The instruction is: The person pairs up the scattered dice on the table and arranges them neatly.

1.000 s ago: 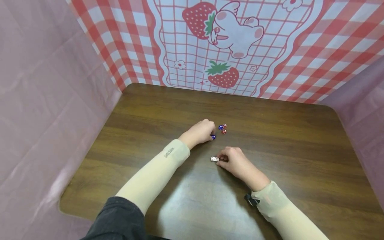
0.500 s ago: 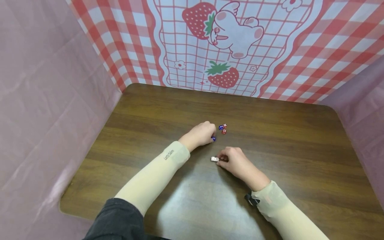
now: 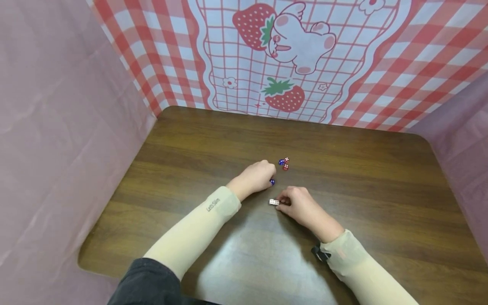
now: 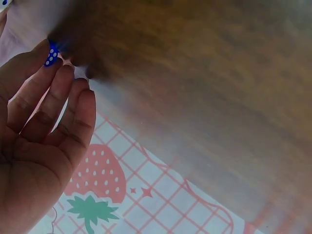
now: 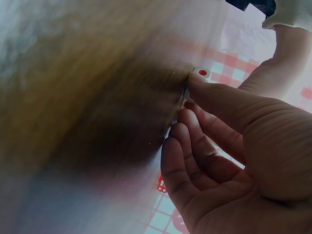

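My left hand [image 3: 256, 177] pinches a blue die [image 3: 272, 182] with white pips between thumb and index finger, low over the table. Closer up, the left wrist view shows that blue die [image 4: 51, 54] at the fingertips, the other fingers loosely bent. Two white dice [image 3: 274, 202] lie side by side, and my right hand [image 3: 301, 205] holds the right one between thumb and forefinger. In the right wrist view, a white die [image 5: 202, 72] with one red pip shows past the thumb; the fingers cover the rest.
Beyond the left hand, a blue die [image 3: 281, 162] and two red dice, one farther [image 3: 286, 159] and one nearer [image 3: 285, 167], sit close together. The brown wooden table [image 3: 366, 169] meets a checked strawberry cloth [image 3: 282, 97] at the back. Pink cloth [image 3: 57, 127] hangs at the sides.
My left hand has drawn the blue die nearer, away from the red and blue cluster and toward the white dice. The right hand and white dice stay put.
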A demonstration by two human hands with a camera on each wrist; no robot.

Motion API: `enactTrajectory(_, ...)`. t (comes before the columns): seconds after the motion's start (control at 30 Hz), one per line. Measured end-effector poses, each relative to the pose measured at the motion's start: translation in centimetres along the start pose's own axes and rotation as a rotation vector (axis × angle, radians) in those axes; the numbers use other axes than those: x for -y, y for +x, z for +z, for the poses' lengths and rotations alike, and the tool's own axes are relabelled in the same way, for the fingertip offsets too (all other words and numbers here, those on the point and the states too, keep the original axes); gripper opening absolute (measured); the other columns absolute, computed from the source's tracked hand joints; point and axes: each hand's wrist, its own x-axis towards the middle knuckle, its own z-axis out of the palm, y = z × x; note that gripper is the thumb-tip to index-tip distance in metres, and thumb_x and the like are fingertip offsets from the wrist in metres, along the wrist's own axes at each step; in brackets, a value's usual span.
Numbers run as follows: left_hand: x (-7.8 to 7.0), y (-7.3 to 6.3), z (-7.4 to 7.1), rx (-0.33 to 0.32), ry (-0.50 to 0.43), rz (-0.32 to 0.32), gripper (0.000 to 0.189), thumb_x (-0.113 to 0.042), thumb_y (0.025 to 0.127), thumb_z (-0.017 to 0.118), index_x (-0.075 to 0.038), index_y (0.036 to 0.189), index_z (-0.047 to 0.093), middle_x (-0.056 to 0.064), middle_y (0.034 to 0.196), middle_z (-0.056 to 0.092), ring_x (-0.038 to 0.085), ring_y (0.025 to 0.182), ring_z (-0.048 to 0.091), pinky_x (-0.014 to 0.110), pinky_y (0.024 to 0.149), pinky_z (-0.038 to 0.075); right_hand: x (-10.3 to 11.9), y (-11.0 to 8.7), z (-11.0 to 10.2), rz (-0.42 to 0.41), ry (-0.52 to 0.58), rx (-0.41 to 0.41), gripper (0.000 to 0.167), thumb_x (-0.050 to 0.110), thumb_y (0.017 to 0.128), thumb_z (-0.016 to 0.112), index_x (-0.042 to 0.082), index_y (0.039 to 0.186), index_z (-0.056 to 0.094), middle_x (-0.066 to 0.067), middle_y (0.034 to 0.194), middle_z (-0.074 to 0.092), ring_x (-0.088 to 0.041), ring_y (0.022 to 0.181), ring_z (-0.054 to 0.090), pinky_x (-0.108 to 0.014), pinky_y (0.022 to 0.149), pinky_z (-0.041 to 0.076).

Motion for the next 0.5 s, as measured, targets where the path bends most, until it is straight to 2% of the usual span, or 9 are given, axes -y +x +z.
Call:
enactTrajectory(0.2, -0.1, -0.5, 0.2, 0.010, -0.013, -0.005, 0.009, -0.010, 0.088, 0.076, -0.012, 0.081, 0.070, 0.000, 0.082, 0.066, 0.018, 0.078, 0.064, 0.034, 0.069, 0.053, -0.1, -0.1, 0.1, 0.006, 0.001, 0.002, 0.015, 0.002, 0.076, 0.087, 0.005, 0.084, 0.076, 0.004, 0.075, 0.062, -0.011, 0.068, 0.061, -0.029, 0.063, 0.052)
enactTrajectory(0.5, -0.2, -1.3, 0.5, 0.026, -0.023, 0.006, 0.004, -0.014, 0.089, 0.077, -0.011, 0.087, 0.076, -0.001, 0.085, 0.068, 0.018, 0.082, 0.065, 0.032, 0.073, 0.053, 0.0, 0.0, 0.1, 0.007, 0.002, 0.002, 0.014, 0.002, 0.076, 0.087, 0.005, 0.084, 0.076, 0.004, 0.075, 0.062, -0.009, 0.068, 0.060, -0.029, 0.063, 0.052)
